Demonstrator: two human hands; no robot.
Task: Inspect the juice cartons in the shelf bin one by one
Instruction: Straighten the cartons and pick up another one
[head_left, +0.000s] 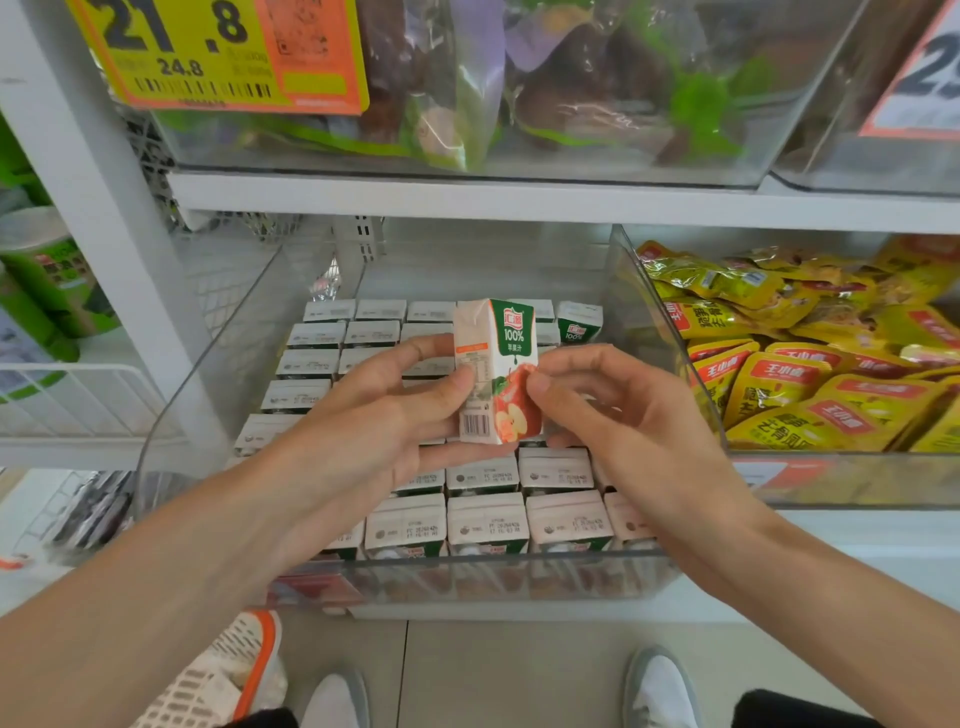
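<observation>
You have a single view, from your head. It faces forward and down onto the bin (493, 577) from close by, so the bin fills the middle of the frame. Your forearms run in from the lower corners. Above the bin the view reaches a shelf (467, 200) and a price tag (218, 52). Below it are the floor (519, 665) and your shoes (660, 686). Over the bin, at mid-frame, your left hand (374, 410) and right hand (639, 415) hold a carton (498, 364). The wide lens bends the frame's edges.
</observation>
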